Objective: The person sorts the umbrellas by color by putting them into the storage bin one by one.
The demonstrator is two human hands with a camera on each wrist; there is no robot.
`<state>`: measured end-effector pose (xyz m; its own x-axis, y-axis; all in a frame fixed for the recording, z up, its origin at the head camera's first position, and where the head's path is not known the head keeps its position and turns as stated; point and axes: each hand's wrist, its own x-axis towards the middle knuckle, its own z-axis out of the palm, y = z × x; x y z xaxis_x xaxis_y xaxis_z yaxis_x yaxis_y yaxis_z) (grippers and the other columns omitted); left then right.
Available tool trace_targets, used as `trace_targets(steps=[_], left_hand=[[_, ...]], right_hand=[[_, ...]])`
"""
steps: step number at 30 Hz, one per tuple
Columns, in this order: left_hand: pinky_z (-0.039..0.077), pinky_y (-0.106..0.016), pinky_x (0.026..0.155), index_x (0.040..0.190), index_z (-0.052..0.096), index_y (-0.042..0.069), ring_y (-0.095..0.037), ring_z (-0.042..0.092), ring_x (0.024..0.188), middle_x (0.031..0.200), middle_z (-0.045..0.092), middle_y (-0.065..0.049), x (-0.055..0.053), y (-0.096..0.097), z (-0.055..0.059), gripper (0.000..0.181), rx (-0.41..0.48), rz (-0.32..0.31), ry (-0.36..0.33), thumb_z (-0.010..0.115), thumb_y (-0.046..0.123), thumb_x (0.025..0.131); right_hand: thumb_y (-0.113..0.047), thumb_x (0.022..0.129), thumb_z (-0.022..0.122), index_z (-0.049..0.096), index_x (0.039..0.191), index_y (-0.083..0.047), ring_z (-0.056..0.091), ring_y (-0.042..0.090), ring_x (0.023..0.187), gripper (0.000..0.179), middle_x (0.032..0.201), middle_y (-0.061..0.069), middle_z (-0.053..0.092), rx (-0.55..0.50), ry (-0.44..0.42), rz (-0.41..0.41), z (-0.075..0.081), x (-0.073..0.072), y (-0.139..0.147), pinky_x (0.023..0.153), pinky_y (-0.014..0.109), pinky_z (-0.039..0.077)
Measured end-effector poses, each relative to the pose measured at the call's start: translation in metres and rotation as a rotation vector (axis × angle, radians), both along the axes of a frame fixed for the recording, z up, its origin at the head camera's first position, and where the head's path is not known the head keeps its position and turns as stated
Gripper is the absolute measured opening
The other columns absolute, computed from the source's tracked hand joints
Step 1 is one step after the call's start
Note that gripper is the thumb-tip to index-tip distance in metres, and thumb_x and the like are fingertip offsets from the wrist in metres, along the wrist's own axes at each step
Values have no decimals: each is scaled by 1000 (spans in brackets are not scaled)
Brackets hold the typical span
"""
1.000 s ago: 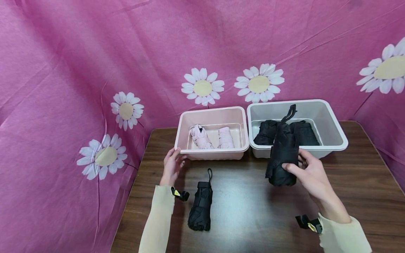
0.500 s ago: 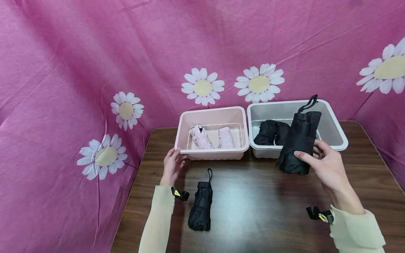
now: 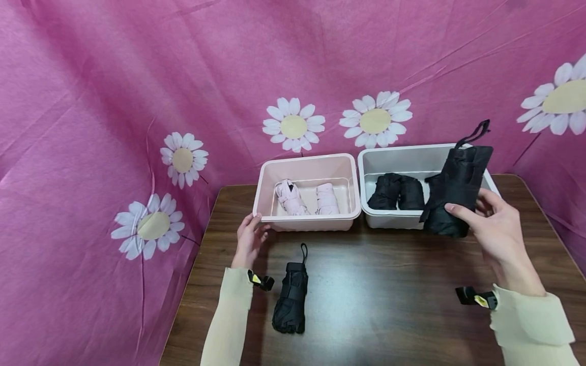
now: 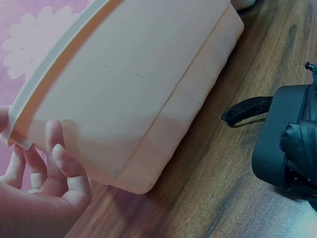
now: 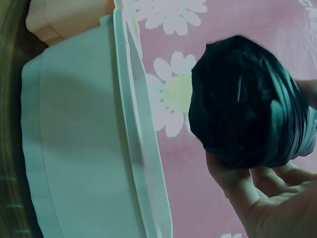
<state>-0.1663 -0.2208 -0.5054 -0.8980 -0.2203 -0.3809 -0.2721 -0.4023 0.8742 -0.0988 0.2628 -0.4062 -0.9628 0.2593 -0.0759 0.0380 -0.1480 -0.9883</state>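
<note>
My right hand (image 3: 501, 231) grips a folded black umbrella (image 3: 460, 185) by its lower part, thumb on the near side. The umbrella is held up over the right part of the grey bin (image 3: 389, 220), strap loop upward. Its rounded end (image 5: 237, 104) faces the camera in the right wrist view. My left hand (image 3: 249, 240) holds the near left corner of the pink bin (image 3: 311, 224), thumb at the rim (image 4: 54, 47) and fingers below it. Another folded black umbrella (image 3: 291, 300) lies on the table near my left forearm.
Two folded black umbrellas (image 3: 411, 193) lie side by side in the grey bin. The pink bin contains two folded pink umbrellas (image 3: 326, 199). Both bins stand next to each other at the back of the wooden table (image 3: 366, 305), before a pink flowered cloth (image 3: 229, 76).
My right hand has carried the black umbrella rightward and farther back, uncovering the two umbrellas in the grey bin. The left hand stays at the pink bin's corner.
</note>
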Motion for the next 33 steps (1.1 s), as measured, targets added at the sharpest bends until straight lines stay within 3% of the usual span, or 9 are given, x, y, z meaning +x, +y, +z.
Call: trace_targets(steps=[4, 11, 14, 22, 29, 33], left_hand=[[47, -22, 59, 135, 44, 3, -9, 63, 64, 82, 65, 7, 0, 1, 2, 45, -3, -3, -13, 58, 18, 96], [48, -21, 60, 135, 43, 2, -9, 63, 66, 85, 64, 6, 0, 2, 4, 45, -6, -7, -19, 57, 18, 96], [47, -22, 61, 135, 42, 2, -9, 63, 66, 88, 63, 6, 0, 2, 4, 45, -13, -13, -21, 57, 18, 97], [47, -23, 63, 130, 45, 4, -9, 63, 66, 89, 63, 4, 0, 1, 2, 40, -14, -14, -16, 58, 19, 95], [47, -23, 63, 135, 42, 2, -9, 63, 67, 90, 63, 5, 1, 1, 3, 47, -18, -16, -20, 59, 20, 95], [48, -23, 63, 134, 44, 3, -9, 63, 67, 88, 63, 5, 1, 1, 4, 46, -15, -6, -26, 60, 21, 95]], right_hand=[[4, 77, 76, 66, 112, -20, 59, -4, 81, 43, 91, -17, 68, -28, 7, -52, 0, -6, 5, 64, 6, 48], [-6, 77, 79, 63, 119, -25, 52, -3, 84, 48, 93, -21, 61, 158, -65, -82, 2, -16, 14, 62, 5, 46], [-10, 76, 81, 65, 118, -25, 52, -3, 82, 47, 91, -18, 60, 182, -86, -97, 3, -21, 17, 60, 6, 46], [-10, 72, 85, 69, 109, -26, 52, 0, 80, 43, 88, -15, 60, 120, -109, -170, 0, -34, 25, 57, 7, 47], [-2, 68, 85, 69, 105, -22, 59, -3, 74, 45, 82, -14, 65, -30, -78, -202, -6, -45, 26, 57, 9, 50], [-3, 69, 85, 65, 108, -21, 59, -4, 76, 47, 82, -16, 66, -37, -74, -207, -10, -52, 27, 57, 9, 50]])
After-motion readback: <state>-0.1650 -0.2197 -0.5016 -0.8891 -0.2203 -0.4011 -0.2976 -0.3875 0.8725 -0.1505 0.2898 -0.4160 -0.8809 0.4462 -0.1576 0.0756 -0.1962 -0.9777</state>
